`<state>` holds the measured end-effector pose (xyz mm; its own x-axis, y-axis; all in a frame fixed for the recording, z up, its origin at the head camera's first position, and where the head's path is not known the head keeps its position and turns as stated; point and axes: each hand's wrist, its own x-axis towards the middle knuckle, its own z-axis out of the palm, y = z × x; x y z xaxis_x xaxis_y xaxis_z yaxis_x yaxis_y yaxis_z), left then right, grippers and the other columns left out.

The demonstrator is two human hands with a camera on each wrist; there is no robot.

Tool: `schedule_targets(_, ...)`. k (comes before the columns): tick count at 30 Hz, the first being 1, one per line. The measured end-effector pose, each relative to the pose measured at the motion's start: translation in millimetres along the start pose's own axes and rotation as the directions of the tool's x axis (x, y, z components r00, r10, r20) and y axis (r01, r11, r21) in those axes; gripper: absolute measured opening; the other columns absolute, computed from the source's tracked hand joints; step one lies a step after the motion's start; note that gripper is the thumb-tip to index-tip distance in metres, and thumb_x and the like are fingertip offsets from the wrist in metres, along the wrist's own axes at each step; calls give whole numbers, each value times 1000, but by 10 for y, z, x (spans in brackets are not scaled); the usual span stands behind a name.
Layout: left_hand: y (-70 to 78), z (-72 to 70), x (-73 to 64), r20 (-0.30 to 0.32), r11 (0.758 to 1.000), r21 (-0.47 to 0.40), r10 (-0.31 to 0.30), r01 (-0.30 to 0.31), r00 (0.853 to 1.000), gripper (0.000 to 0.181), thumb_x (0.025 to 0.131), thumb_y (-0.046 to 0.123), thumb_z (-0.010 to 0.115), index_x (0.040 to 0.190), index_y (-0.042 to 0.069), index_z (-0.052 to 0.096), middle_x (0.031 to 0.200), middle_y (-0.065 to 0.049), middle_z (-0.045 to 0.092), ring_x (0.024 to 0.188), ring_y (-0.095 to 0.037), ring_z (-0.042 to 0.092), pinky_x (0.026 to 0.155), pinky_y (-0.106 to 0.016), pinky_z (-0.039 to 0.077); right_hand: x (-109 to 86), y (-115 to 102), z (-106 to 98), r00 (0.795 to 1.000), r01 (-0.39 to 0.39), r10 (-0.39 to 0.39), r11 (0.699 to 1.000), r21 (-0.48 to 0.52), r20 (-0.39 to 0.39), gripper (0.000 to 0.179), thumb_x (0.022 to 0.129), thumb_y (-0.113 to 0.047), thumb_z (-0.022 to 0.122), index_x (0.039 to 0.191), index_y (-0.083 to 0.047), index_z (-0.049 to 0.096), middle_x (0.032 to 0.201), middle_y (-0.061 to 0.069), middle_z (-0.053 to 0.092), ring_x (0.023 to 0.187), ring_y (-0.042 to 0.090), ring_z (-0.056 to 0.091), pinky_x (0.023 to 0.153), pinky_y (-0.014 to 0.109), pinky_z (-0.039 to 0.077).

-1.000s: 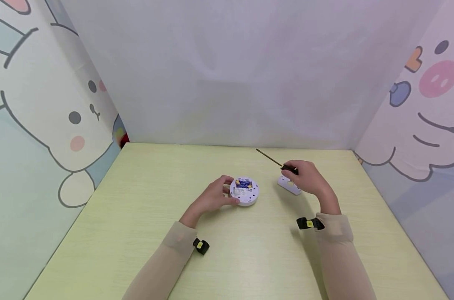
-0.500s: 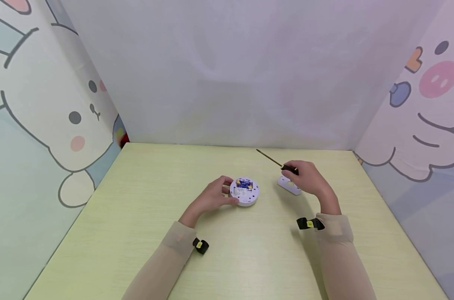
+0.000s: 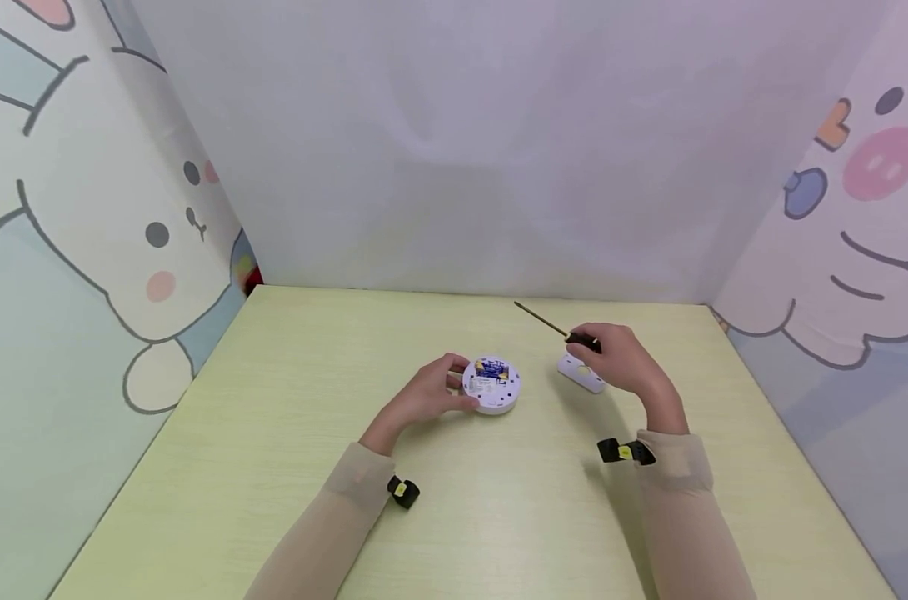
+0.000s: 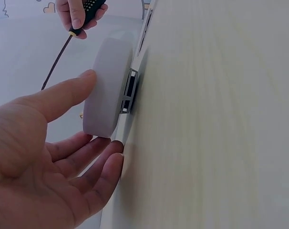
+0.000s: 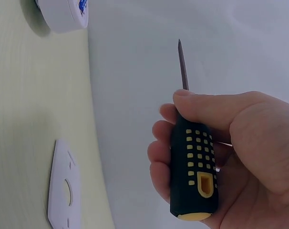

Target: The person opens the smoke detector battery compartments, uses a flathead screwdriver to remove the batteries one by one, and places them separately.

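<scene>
A round white device (image 3: 491,385), resembling a smoke alarm, shows a blue and white label on its upper face. My left hand (image 3: 427,392) grips it at the left edge, thumb at the near side and fingers behind. In the left wrist view, a dark-framed part (image 4: 129,91) juts out beneath the device (image 4: 106,88). My right hand (image 3: 615,354) holds a screwdriver (image 5: 192,157) by its black and yellow handle above the table. The shaft points away to the far left, clear of the device. Below that hand lies a white oblong plate (image 3: 580,373) with a round hole.
The pale wood-grain table (image 3: 311,367) ends at a plain whitish backdrop (image 3: 454,167). Cartoon-printed panels stand at the left (image 3: 124,208) and right (image 3: 859,233) sides. Both sleeves carry black wrist cameras.
The head view has shifted slightly. Both hands, the screwdriver, the round device and the plate keep the same places relative to one another.
</scene>
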<state>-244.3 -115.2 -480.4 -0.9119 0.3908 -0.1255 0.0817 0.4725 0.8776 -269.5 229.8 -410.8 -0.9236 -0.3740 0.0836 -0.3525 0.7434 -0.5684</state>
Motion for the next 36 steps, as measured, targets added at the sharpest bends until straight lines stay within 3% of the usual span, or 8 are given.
schedule_targets(12, 2, 0, 1, -1, 1000, -1, 7, -7, 1000, 68, 91, 25, 88, 147, 11, 53, 132, -6, 67, 121, -23, 66, 106, -45, 53, -71, -123, -190, 995, 86, -78, 987, -134, 61, 14, 107, -14, 64, 114, -7, 72, 96, 3, 72, 78, 17, 59, 74, 39, 50)
schedule_targets(18, 3, 5, -20, -7, 1000, 12, 1, -1, 1000, 68, 91, 26, 88, 148, 12, 53, 131, -6, 67, 113, -19, 67, 98, -42, 56, -63, -173, -306, 981, 144, -109, 964, -224, 160, 12, 108, -12, 59, 112, -6, 69, 90, 0, 66, 73, 15, 54, 70, 36, 46)
schedule_targets(28, -14, -3, -35, -12, 1000, 9, -2, 2, 1000, 68, 91, 26, 88, 148, 12, 53, 126, -5, 68, 108, -17, 67, 92, -40, 57, -53, -352, -387, 939, 253, -138, 897, -363, 314, 12, 108, -13, 60, 97, -14, 65, 84, -6, 59, 70, 11, 49, 67, 34, 43)
schedule_targets(32, -22, 1, -31, -9, 1000, 13, 3, -3, 1000, 67, 92, 25, 87, 148, 12, 53, 135, -6, 66, 107, -16, 68, 92, -39, 57, -38, -404, -375, 917, 308, -158, 865, -397, 367, 20, 107, -14, 62, 88, -17, 60, 75, -7, 52, 67, 10, 44, 65, 33, 39)
schedule_targets(36, -23, 5, -25, -5, 1000, 10, 11, -11, 1000, 67, 92, 24, 87, 148, 12, 53, 142, -7, 63, 107, -15, 68, 94, -39, 57, -21, -449, -363, 904, 363, -199, 826, -431, 379, 20, 105, -14, 65, 86, -18, 61, 75, -10, 53, 66, 8, 46, 64, 32, 41)
